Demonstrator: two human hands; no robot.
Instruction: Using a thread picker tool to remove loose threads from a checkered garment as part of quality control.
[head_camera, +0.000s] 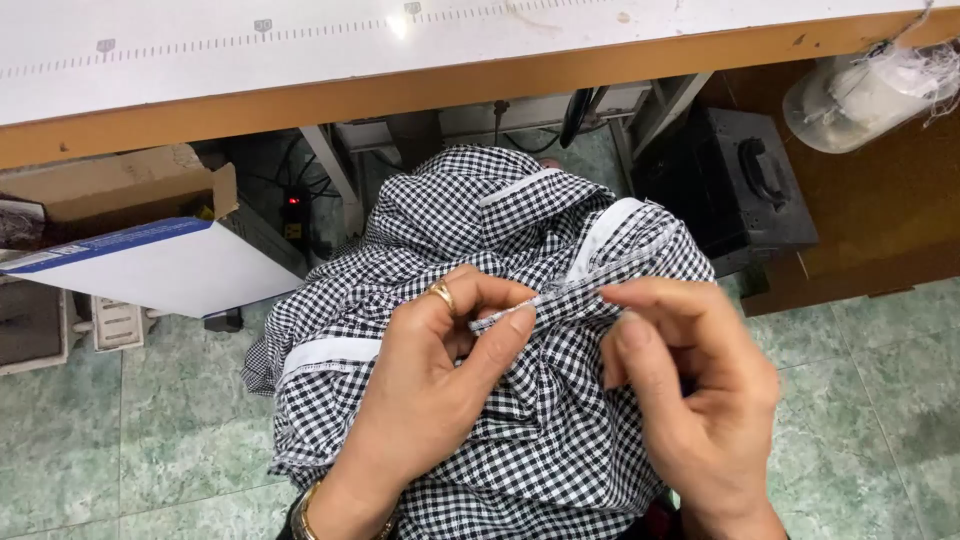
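A black-and-white checked garment (520, 400) lies bunched in the person's lap, below the table (400, 95) edge. The left hand (430, 400) pinches a narrow folded strip of the garment between thumb and forefinger; a gold ring (442, 294) sits on one finger and a bracelet (305, 515) on the wrist. The right hand (690, 390) pinches the same strip just beside the left, fingers curled and pressed together.

The table has a white top printed with a ruler scale and a wooden front edge. Under it stand metal legs, cables and a black pedal (745, 185). Left of the garment, an open cardboard box (130, 230) sits with a white flap hanging out. Right of the table edge hangs a clear plastic bag (860, 95) of thread scraps. The floor (870, 400) is green marbled tile.
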